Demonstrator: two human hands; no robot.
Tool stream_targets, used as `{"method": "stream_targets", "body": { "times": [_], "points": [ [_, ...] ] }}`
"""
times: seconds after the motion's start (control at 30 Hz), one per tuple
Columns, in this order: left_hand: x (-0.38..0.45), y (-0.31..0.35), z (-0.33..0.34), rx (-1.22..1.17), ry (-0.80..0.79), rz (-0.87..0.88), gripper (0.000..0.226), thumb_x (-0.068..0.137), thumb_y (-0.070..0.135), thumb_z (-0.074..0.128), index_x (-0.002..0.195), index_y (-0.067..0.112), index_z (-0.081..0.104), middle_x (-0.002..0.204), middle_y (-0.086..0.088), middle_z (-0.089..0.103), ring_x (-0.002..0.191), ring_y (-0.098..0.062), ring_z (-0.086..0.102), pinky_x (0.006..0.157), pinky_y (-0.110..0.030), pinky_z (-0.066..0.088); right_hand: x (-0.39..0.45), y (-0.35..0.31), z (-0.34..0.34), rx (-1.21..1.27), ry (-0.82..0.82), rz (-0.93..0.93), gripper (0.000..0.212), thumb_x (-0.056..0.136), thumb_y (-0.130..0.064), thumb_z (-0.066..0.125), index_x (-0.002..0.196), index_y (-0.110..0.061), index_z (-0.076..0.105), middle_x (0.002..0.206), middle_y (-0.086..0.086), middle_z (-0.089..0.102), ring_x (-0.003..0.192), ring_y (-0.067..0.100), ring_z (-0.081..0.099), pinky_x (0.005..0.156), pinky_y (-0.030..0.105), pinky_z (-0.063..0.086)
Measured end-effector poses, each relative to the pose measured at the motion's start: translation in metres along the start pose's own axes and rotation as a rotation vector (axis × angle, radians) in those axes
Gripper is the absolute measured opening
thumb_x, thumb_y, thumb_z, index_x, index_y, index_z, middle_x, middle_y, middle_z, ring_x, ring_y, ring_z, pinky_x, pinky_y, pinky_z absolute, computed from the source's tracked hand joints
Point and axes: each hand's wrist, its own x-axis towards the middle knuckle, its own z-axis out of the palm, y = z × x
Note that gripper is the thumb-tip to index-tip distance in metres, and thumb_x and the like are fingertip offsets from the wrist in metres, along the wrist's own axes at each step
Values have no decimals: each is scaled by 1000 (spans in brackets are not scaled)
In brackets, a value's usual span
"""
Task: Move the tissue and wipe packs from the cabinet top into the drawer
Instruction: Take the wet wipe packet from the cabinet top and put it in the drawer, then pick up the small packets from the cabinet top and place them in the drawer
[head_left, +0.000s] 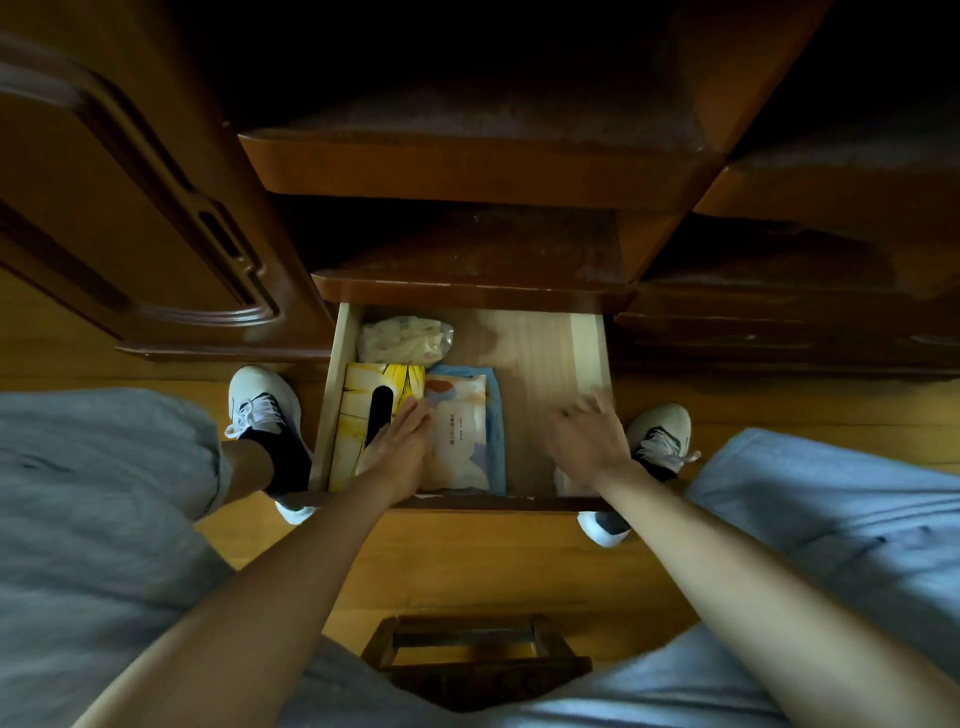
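I see three packs in the open drawer (587, 343). My left hand (402, 441) lies flat, fingers loose, on the yellow pack (363, 400) and wipe pack (467, 436). My right hand (589, 436) is blurry, fingers spread, holding nothing. A small pack (405, 340) lies behind.

Both forearms bare, no sleeves, no watch or rings visible. Left hand (402, 441) and right hand (589, 434) bare, right one motion-blurred. Loose grey shorts (98, 499), soft jersey-like fabric, wrinkled. Light grey-white sneakers: left shoe (262, 397) and right shoe (660, 434), white laces, dark tongue area, white soles. Black ankle sock (283, 457) on left leg.
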Motion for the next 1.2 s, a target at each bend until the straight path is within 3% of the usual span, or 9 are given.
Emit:
{"method": "stream_targets", "body": {
  "times": [0.07, 0.17, 0.3, 0.47, 0.6, 0.67, 0.8, 1.03, 1.2],
  "points": [
    [-1, 3, -18, -2, -51, 3, 79, 98, 14, 57, 162, 12, 11, 171, -1, 0, 157, -22, 4, 125, -42, 19, -2, 13, -16, 140, 109, 78, 30, 98, -35, 49, 118, -23, 69, 119, 1, 73, 140, 25, 43, 123, 52, 14],
    [-8, 8, -59, -79, 5, 8, 70, 99, 23, 57, 160, 24, 23, 171, 4, 7, 145, -25, 40, 107, -40, 43, -7, 36, -50, 444, 212, 217, 31, 102, -30, 50, 129, -28, 65, 133, -1, 66, 143, 21, 40, 123, 46, 17],
    [-27, 19, -143, -61, 187, 73, 49, 101, 36, 51, 150, 32, 44, 163, 7, 30, 130, -21, 56, 96, -38, 52, -21, 67, -118, 713, 264, 208, 21, 103, -33, 54, 118, -39, 67, 128, -6, 63, 87, 5, 67, 75, 21, 50],
    [-68, 47, -282, -36, 825, 286, 23, 96, 22, 61, 115, 28, 72, 121, 11, 68, 91, -12, 71, 67, -25, 52, -37, 91, -258, 768, 652, 26, 22, 101, -29, 53, 105, -40, 71, 104, -28, 71, 78, -1, 69, 71, 19, 56],
    [-78, 72, -394, -38, 1185, 304, 17, 93, 19, 61, 101, 25, 74, 103, 8, 73, 87, -14, 68, 59, -25, 50, -31, 118, -366, 566, 1053, 33, 16, 95, -38, 50, 102, -44, 64, 90, -25, 69, 78, -7, 60, 62, 10, 41],
    [-64, 81, -439, -38, 1200, 266, 17, 93, 20, 58, 101, 24, 73, 103, 6, 71, 94, -19, 67, 61, -29, 49, -13, 139, -406, 524, 1060, 80, 17, 93, -35, 55, 105, -41, 65, 95, -21, 67, 91, -1, 60, 69, 18, 47],
    [-16, 87, -495, 15, 1027, 197, 23, 92, 27, 57, 111, 28, 70, 113, 3, 65, 106, -22, 62, 70, -32, 45, 24, 170, -432, 409, 754, 135, 21, 95, -37, 58, 112, -34, 70, 119, -12, 67, 117, 16, 56, 92, 34, 47],
    [79, 83, -560, -50, 889, 108, 30, 90, 26, 56, 117, 27, 69, 120, -3, 62, 115, -27, 58, 89, -38, 50, 84, 192, -453, 103, 942, 179, 43, 88, -54, 48, 58, -24, 57, 55, -6, 55, 60, 18, 61, 47, 26, 23],
    [151, 68, -599, -101, 825, 41, 40, 93, 26, 59, 133, 21, 60, 137, -12, 53, 124, -34, 54, 96, -44, 48, 161, 195, -485, 181, 934, 185, 24, 94, -46, 53, 82, -28, 63, 76, -8, 61, 81, 19, 66, 54, 27, 32]
  ]
}}
